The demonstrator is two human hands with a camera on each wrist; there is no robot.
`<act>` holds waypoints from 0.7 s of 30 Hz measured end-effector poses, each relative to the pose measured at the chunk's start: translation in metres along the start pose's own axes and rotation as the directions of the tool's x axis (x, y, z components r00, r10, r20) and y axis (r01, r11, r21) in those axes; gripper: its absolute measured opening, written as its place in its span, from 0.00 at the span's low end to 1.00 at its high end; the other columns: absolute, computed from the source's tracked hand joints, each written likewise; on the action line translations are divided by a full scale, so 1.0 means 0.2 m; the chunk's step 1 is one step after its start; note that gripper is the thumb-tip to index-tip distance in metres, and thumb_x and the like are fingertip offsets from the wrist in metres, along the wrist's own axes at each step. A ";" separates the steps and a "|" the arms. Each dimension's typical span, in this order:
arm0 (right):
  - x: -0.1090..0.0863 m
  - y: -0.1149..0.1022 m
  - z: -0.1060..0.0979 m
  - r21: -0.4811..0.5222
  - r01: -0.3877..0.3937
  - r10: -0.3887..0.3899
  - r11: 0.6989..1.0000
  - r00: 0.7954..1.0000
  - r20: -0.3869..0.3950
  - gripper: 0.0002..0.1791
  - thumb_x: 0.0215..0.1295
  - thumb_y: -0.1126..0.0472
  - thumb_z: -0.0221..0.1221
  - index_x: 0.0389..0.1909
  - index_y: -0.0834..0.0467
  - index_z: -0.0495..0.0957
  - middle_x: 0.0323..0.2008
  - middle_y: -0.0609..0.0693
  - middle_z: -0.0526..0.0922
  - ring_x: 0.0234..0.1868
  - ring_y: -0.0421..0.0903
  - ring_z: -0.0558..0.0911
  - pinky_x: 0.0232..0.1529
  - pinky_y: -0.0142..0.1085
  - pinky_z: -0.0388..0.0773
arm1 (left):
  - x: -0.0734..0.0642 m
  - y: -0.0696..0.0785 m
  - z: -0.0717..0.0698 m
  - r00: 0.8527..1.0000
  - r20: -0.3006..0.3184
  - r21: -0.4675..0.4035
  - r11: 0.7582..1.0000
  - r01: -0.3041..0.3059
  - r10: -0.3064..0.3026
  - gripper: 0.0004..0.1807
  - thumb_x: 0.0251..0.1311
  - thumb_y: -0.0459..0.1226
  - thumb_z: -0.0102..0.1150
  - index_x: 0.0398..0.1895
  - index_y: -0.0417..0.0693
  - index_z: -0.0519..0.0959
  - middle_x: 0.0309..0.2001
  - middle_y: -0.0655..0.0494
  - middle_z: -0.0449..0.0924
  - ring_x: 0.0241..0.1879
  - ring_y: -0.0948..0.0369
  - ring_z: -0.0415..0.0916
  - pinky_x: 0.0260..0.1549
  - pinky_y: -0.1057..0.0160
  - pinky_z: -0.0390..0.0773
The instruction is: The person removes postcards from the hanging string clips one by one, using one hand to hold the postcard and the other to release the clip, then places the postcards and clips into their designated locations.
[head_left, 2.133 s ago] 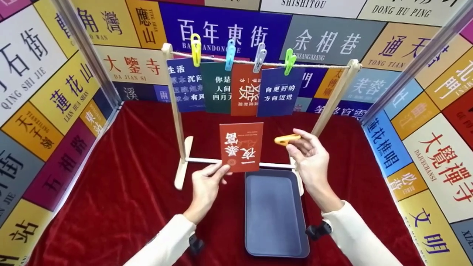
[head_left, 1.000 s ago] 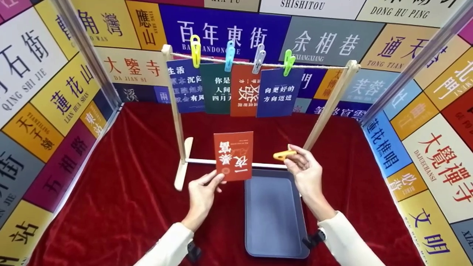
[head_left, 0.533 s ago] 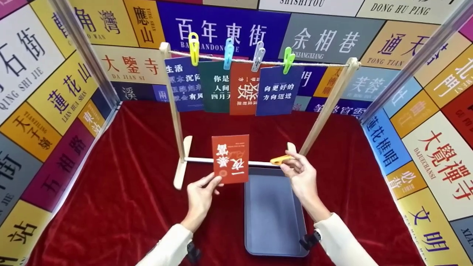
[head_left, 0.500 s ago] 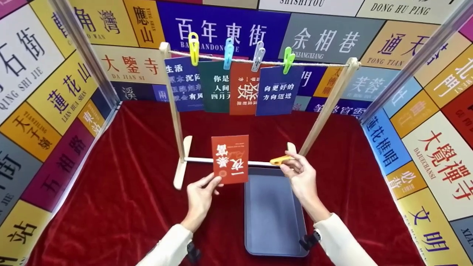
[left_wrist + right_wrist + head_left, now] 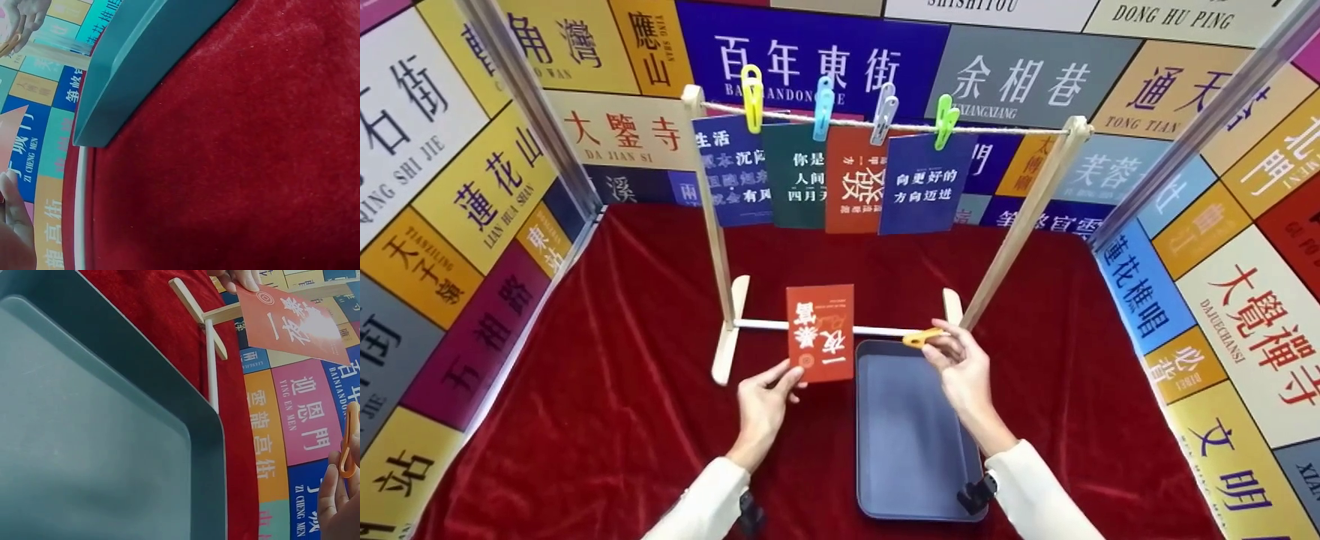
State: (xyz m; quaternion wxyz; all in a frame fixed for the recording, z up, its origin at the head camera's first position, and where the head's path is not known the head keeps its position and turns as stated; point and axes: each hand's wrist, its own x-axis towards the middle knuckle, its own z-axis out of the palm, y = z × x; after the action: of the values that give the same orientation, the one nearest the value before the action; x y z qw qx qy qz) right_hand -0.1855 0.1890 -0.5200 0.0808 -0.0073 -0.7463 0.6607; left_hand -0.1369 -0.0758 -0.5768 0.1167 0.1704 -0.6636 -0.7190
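Note:
My left hand (image 5: 765, 405) pinches a red card (image 5: 821, 330) with white characters by its lower left corner, thumb in front. In the right wrist view the same card (image 5: 292, 320) is held out, away from the rope. My right hand (image 5: 964, 375) pinches an orange clothespin (image 5: 922, 337) between thumb and fingers, over the far end of a dark grey tray (image 5: 915, 442). The clothespin (image 5: 350, 441) also shows at the edge of the right wrist view. Card and clothespin are apart. Behind them, several cards hang from the rope (image 5: 1005, 132), among them a blue card (image 5: 926, 184) under a green clothespin (image 5: 946, 122).
A wooden frame (image 5: 1020, 217) with two posts and a white lower bar (image 5: 765, 325) carries the rope. Other clothespins on it are yellow (image 5: 752, 99), light blue (image 5: 823, 109) and grey (image 5: 884, 114). Red velvet cloth (image 5: 607, 390) covers the table; printed panels surround it.
Both hands have come lower and nearer the body, the right one also moving left. The card and orange clothespin stay in their grips. The hanging cards have not moved.

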 end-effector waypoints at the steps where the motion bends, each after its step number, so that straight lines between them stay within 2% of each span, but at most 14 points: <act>1: 0.00 0.01 0.00 0.000 -0.004 0.004 1.000 1.000 -0.004 0.24 0.59 0.74 0.67 0.58 0.69 0.76 0.35 0.43 0.88 0.40 0.35 0.84 0.42 0.22 0.82 | 0.00 -0.01 0.00 1.000 0.001 -0.003 1.000 0.005 -0.005 0.17 0.58 0.29 0.69 0.50 0.30 0.83 0.29 0.30 0.86 0.14 0.68 0.78 0.18 0.67 0.83; 5: 0.00 0.04 0.01 -0.020 -0.028 0.028 0.999 1.000 -0.008 0.24 0.60 0.76 0.64 0.58 0.69 0.76 0.35 0.47 0.88 0.38 0.31 0.83 0.41 0.21 0.82 | 0.00 -0.03 -0.01 1.000 0.000 -0.004 1.000 0.024 -0.024 0.17 0.59 0.29 0.68 0.51 0.29 0.82 0.30 0.30 0.86 0.15 0.69 0.79 0.17 0.70 0.82; 13: 0.01 0.10 0.00 -0.107 -0.043 0.040 0.993 0.999 -0.030 0.23 0.61 0.77 0.63 0.58 0.68 0.77 0.38 0.60 0.87 0.38 0.32 0.82 0.41 0.20 0.79 | -0.01 -0.07 -0.03 0.998 -0.022 0.072 0.996 0.055 -0.053 0.16 0.58 0.31 0.69 0.50 0.33 0.84 0.27 0.34 0.87 0.13 0.63 0.79 0.17 0.68 0.82; 21: 0.01 0.16 0.01 -0.226 -0.077 0.061 0.971 0.995 -0.076 0.20 0.59 0.76 0.65 0.54 0.67 0.80 0.36 0.62 0.88 0.38 0.31 0.80 0.37 0.21 0.75 | -0.02 -0.13 -0.05 0.994 -0.028 0.128 0.986 0.104 -0.101 0.15 0.59 0.31 0.69 0.48 0.33 0.85 0.30 0.36 0.87 0.20 0.55 0.85 0.16 0.65 0.83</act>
State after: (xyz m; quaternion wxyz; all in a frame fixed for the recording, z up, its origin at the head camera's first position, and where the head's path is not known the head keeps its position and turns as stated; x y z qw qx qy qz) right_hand -0.1910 0.1921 -0.5513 0.0818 -0.0654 -0.8136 0.5720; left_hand -0.1285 -0.0804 -0.6038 0.0753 0.2195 -0.6977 -0.6777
